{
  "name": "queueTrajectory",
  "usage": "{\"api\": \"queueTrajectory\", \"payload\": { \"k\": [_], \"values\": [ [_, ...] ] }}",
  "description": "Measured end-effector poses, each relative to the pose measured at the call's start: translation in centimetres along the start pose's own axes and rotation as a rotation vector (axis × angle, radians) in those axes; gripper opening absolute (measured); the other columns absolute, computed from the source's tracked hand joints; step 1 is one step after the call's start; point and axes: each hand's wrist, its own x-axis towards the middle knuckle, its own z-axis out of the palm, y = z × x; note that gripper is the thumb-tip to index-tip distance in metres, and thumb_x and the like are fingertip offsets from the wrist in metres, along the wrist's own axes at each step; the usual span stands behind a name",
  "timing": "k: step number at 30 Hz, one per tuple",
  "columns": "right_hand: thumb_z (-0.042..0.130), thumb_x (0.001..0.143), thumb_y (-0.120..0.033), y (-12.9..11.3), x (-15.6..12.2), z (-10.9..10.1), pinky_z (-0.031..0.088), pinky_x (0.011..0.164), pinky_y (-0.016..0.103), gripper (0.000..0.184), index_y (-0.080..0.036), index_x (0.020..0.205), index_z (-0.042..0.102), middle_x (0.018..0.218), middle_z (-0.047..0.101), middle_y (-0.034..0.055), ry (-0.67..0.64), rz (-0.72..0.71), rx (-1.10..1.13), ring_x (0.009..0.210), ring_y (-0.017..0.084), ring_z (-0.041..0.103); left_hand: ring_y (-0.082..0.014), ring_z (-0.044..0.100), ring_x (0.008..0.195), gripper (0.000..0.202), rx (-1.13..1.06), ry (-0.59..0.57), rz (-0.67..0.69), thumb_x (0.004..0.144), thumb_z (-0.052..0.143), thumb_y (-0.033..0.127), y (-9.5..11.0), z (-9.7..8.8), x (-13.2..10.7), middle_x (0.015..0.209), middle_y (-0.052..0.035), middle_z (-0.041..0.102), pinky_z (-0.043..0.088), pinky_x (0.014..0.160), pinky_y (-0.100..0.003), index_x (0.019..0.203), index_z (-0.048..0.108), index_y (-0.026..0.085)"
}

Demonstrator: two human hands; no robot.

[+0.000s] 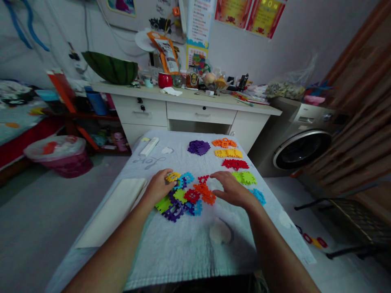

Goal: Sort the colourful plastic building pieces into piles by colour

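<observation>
A mixed pile of notched plastic building pieces lies mid-table, with a lime piece (180, 196), a red piece (192, 196), a purple piece (175, 211) and orange pieces (205, 193) among them. At the pile's left edge my left hand (159, 187) has its thumb and index finger around a yellow piece (173, 176). Just right of that is a light blue piece (186, 178). My right hand (231, 189) hovers at the pile's right side, thumb and fingers apart and nothing between them. Its fingertips are close to a small red piece (203, 179).
Sorted groups line the far right: purple pieces (198, 147), orange pieces (224, 143), yellow pieces (228, 153), red pieces (235, 164), lime pieces (246, 178) and blue pieces (258, 196). On the left lie a white box (149, 147) and a folded pale sheet (113, 213). Behind stands a cluttered desk (201, 108).
</observation>
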Motion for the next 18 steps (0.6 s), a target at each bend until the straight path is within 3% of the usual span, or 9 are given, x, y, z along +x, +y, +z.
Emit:
{"api": "queueTrajectory", "payload": {
  "k": [4,10,14,18],
  "values": [
    [0.064,0.081,-0.022,-3.3,4.6,3.0,0.039,0.102,0.042,0.042,-0.016,0.122,0.059,0.124,0.062,0.013,-0.098,-0.076,0.046,0.116,0.026,0.055,-0.0253,0.063,0.105,0.045,-0.004,0.004,-0.021,0.072,0.062,0.031,0.2,-0.2,-0.1,0.116,-0.0096,0.065,0.049,0.095,-0.041,0.114,0.059,0.018],
    [0.059,0.085,-0.023,-4.1,9.4,7.2,0.035,0.105,0.041,0.046,-0.014,0.13,0.053,0.131,0.059,0.0141,-0.005,-0.053,0.141,0.121,0.025,0.051,-0.0249,0.063,0.105,0.04,-0.024,-0.014,-0.005,0.071,0.062,0.026,-0.3,0.1,0.1,0.109,-0.0068,0.068,0.048,0.097,-0.042,0.11,0.06,0.021],
    [0.055,0.086,-0.02,-4.2,10.8,8.3,0.034,0.107,0.041,0.048,-0.016,0.134,0.05,0.135,0.056,0.0128,0.02,-0.044,0.159,0.125,0.025,0.048,-0.0235,0.061,0.109,0.048,-0.104,-0.006,0.028,0.07,0.062,0.022,-0.1,0.1,0.0,0.118,-0.0072,0.064,0.048,0.098,-0.041,0.118,0.056,0.021],
    [0.059,0.081,-0.017,-4.0,10.6,8.2,0.035,0.106,0.038,0.05,-0.015,0.131,0.052,0.131,0.059,0.0115,0.049,-0.099,0.214,0.121,0.023,0.051,-0.0214,0.06,0.11,0.055,-0.143,0.001,0.088,0.071,0.061,0.02,1.0,-0.4,-0.2,0.125,-0.0064,0.059,0.047,0.099,-0.039,0.125,0.052,0.023]
  ]
}}
